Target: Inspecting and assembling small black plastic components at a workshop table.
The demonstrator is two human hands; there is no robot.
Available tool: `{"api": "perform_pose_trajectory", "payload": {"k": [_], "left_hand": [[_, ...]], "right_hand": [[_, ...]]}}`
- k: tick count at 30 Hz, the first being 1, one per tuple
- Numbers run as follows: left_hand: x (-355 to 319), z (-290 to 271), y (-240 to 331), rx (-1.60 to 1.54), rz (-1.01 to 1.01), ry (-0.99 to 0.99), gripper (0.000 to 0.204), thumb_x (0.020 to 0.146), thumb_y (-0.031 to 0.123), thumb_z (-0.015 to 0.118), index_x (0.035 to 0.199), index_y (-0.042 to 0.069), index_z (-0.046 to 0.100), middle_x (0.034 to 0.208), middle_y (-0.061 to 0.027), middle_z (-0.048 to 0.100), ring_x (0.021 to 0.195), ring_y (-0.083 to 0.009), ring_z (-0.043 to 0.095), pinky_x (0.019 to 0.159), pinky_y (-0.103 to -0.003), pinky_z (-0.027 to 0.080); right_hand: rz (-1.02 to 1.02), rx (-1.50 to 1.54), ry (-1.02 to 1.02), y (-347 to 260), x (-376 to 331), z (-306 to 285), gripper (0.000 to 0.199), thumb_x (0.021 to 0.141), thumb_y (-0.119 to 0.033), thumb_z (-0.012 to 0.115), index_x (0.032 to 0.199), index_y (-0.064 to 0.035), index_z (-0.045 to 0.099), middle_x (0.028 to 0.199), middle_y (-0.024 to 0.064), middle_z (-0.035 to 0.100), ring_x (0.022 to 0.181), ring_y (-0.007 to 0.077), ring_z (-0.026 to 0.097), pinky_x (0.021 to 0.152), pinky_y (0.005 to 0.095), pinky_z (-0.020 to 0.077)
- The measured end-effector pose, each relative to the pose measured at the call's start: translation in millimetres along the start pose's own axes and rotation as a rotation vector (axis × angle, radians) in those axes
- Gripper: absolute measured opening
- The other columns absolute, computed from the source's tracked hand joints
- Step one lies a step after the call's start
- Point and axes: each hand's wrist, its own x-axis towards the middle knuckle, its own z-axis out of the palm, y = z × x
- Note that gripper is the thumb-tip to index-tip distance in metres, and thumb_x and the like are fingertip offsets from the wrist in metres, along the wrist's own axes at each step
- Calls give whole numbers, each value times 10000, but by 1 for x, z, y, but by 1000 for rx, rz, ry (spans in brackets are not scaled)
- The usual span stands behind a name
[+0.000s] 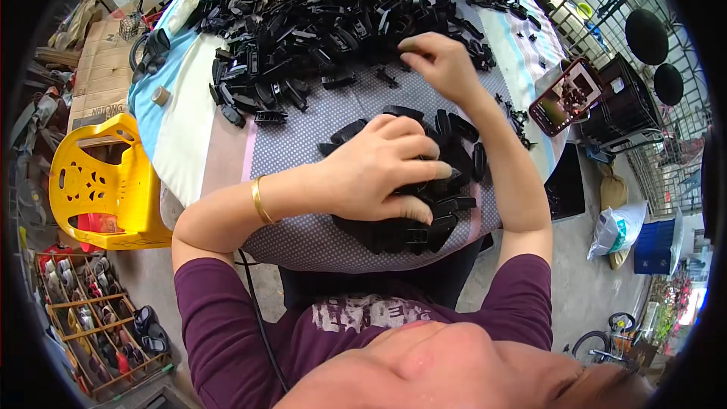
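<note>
A small pile of curved black plastic pieces [435, 231] lies close in front of me. My left hand [390, 167] is over it, fingers curled and closed around a black plastic piece that they mostly hide. Farther off, a large heap of similar black pieces [303, 38] spreads across the far side of the cloth-covered table [295, 155]. At the heap's near right edge is my right hand [443, 64], its thumb and fingers drawn together. Whatever may be between those fingertips is too dark to make out. A loose small black piece [386, 76] lies just left of them.
A phone [568, 97] stands tilted at the table's right edge, beside scattered small black parts [515, 117]. On the left are a tape roll [160, 95] and a yellow plastic chair [132, 189]. A shoe rack [95, 318] stands on the floor, lower left.
</note>
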Motion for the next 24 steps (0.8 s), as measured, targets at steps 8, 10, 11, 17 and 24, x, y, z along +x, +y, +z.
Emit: {"api": "perform_pose_trajectory", "payload": {"k": [8, 10, 11, 17, 24], "left_hand": [[-21, -32, -69, 521, -582, 131, 186, 759, 94, 640, 932, 26, 646, 885, -99, 550, 890, -260, 513, 792, -335, 436], [-24, -23, -79, 564, -635, 80, 201, 748, 86, 644, 941, 31, 642, 901, -102, 534, 902, -264, 504, 793, -335, 434], [-23, -15, -84, 658, -624, 22, 211, 729, 82, 641, 934, 33, 634, 918, -104, 520, 913, -266, 494, 794, -338, 431], [-23, -3, -88, 839, -519, 10, 226, 668, 89, 615, 885, 34, 585, 1004, -101, 486, 995, -256, 447, 816, -329, 403], [-8, -23, -66, 131, -591, 265, 262, 704, 103, 699, 906, 7, 561, 865, -96, 580, 816, -215, 560, 745, -315, 460]], "right_hand": [[-53, -494, 147, 0, 9, 2, 129, 754, -188, 615, 821, -78, 621, 810, 83, 603, 744, 278, 607, 640, 380, 493], [25, -534, 33, 1, 7, 5, 219, 758, -279, 647, 826, -75, 606, 813, 96, 608, 747, 290, 620, 639, 392, 500], [48, -583, -5, 5, 4, 12, 271, 760, -321, 658, 844, -70, 597, 806, 102, 611, 751, 295, 627, 640, 396, 502], [167, -595, -81, 11, 5, 15, 344, 717, -283, 661, 952, -50, 568, 790, 118, 625, 776, 315, 615, 672, 395, 492], [313, 324, -15, -15, 0, -19, 440, 733, -127, 634, 1154, -46, 533, 745, 50, 600, 647, 119, 589, 566, 259, 489]]}}
